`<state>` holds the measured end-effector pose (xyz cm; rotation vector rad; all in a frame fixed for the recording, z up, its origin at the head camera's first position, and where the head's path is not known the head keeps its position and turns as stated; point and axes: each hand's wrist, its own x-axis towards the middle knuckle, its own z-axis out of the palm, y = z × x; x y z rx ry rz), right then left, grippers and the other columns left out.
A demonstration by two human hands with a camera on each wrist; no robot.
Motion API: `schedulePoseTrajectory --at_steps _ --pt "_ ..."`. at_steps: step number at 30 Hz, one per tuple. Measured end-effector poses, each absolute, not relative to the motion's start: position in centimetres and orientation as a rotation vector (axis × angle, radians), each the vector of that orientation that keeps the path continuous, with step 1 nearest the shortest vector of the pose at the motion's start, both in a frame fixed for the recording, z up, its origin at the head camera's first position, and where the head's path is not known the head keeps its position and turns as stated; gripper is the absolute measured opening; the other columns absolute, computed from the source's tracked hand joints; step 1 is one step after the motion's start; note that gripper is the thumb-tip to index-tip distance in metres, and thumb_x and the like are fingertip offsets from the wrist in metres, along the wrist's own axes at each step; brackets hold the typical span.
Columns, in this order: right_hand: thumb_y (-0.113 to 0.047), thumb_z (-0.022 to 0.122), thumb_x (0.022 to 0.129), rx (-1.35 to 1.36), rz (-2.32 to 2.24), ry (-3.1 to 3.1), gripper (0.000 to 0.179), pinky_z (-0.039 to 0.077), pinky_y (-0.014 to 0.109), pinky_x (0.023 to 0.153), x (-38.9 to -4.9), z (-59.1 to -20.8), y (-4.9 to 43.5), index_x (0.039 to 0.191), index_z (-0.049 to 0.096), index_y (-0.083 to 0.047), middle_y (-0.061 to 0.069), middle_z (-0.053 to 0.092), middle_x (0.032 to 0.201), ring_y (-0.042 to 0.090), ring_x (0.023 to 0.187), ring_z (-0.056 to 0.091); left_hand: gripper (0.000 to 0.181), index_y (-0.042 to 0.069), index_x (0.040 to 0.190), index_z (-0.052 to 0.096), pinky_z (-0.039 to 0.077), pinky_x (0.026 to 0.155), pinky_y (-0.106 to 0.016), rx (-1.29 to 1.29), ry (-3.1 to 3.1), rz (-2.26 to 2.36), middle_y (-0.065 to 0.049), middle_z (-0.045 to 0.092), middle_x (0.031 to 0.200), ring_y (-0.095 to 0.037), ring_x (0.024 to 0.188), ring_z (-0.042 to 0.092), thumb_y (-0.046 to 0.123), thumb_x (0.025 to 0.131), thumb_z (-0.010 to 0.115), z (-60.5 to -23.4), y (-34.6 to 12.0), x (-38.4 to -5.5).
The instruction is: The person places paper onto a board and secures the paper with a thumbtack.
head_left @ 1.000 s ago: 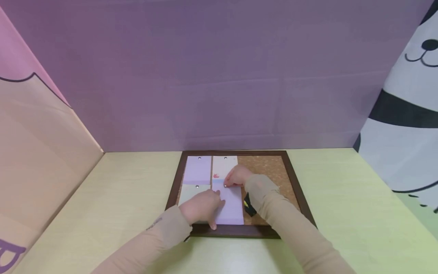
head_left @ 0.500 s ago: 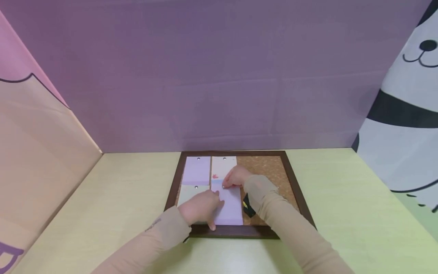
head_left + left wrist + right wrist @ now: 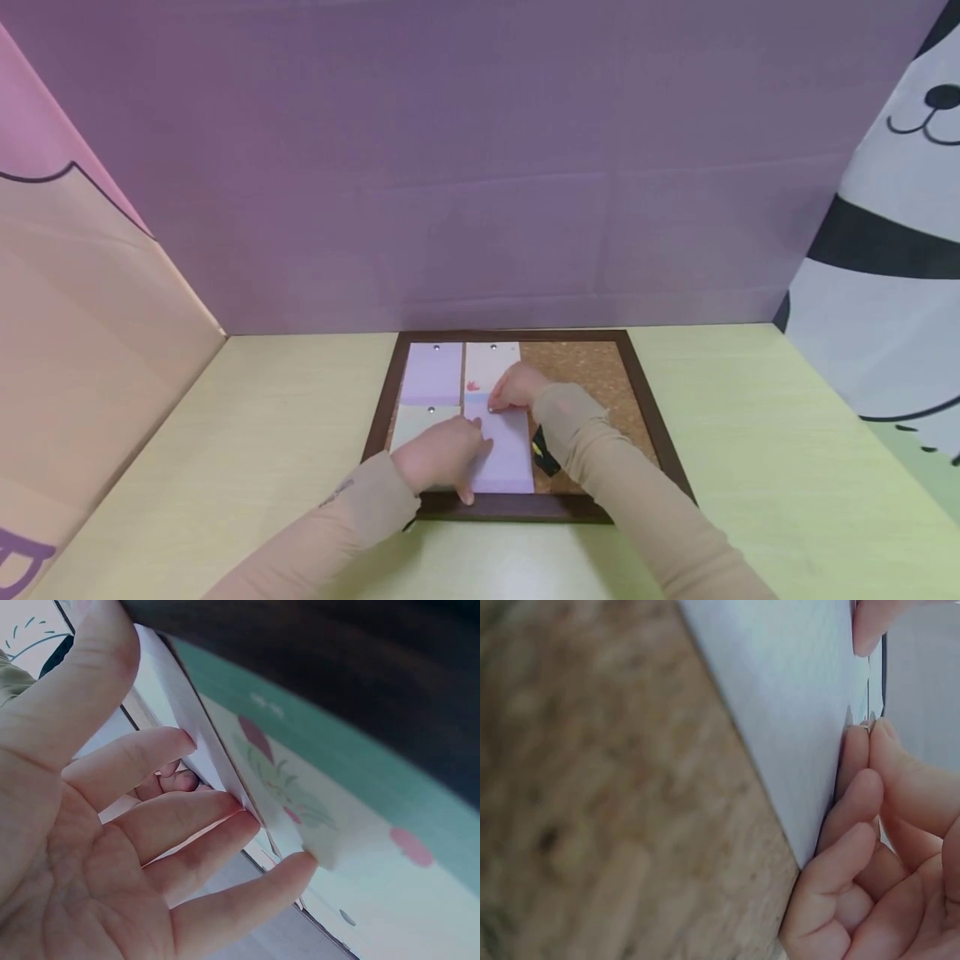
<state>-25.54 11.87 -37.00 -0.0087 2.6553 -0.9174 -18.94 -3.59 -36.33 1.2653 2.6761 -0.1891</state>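
Observation:
A corkboard (image 3: 577, 362) in a dark brown frame lies flat on the table. My right hand (image 3: 521, 386) pinches a small silver thumbtack (image 3: 871, 721) between thumb and finger at the top edge of a lilac paper sheet (image 3: 506, 462). My left hand (image 3: 441, 454) rests with spread fingers across that sheet and the pale sheet (image 3: 412, 419) on its left; its thumb reaches the lower frame edge. In the left wrist view, fingertips touch the papers, one of them a sheet with a green band and plant drawing (image 3: 289, 787). The tack's point is hidden.
Two more sheets, one lilac (image 3: 433, 371) and one white (image 3: 487, 362) with a small red print, are tacked along the board's top. Bare cork shows on the right. A pale wooden table (image 3: 300, 400) surrounds the board, with a purple cloth (image 3: 480, 167) behind.

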Motion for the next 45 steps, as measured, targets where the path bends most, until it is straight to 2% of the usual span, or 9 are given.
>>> schedulePoseTrajectory --at_steps 7,22,36,45 --pt "-0.009 0.076 0.076 0.003 -0.948 2.644 0.012 0.035 0.015 0.047 -25.90 -37.32 12.01 0.085 0.075 -0.001 -0.008 0.059 0.059 0.007 0.055 0.044 0.059 0.008 0.105 0.069 0.052 0.082 -0.030 1.246 2.683 -0.196 -0.012 0.068 0.100 -0.019 0.083 0.060 0.037 0.057 0.088 -36.29 -3.58 -18.84" --pt "-0.011 0.076 0.077 0.045 -0.927 2.659 0.011 0.039 0.016 0.047 -26.22 -37.78 11.66 0.085 0.075 -0.002 -0.005 0.060 0.060 0.007 0.055 0.047 0.062 0.009 0.112 0.069 0.052 0.084 -0.030 1.224 2.679 -0.203 -0.015 0.067 0.110 -0.019 0.088 0.062 0.036 0.059 0.088 -36.24 -3.56 -18.94" --pt "-0.011 0.075 0.079 0.053 -0.882 2.650 0.011 0.036 0.017 0.046 -26.09 -37.38 11.48 0.085 0.074 -0.002 -0.004 0.053 0.057 0.008 0.055 0.045 0.064 0.008 0.112 0.069 0.052 0.084 -0.030 1.223 2.680 -0.193 -0.015 0.067 0.110 -0.018 0.087 0.062 0.037 0.058 0.088 -36.46 -3.53 -19.05" --pt "-0.015 0.074 0.080 -0.010 -0.763 2.705 0.011 0.036 0.015 0.047 -26.38 -37.46 11.46 0.083 0.075 -0.004 -0.006 0.052 0.054 0.006 0.053 0.045 0.060 0.006 0.105 0.070 0.052 0.078 -0.029 1.269 2.683 -0.162 -0.013 0.070 0.097 -0.015 0.076 0.059 0.035 0.056 0.089 -36.66 -3.66 -19.42"
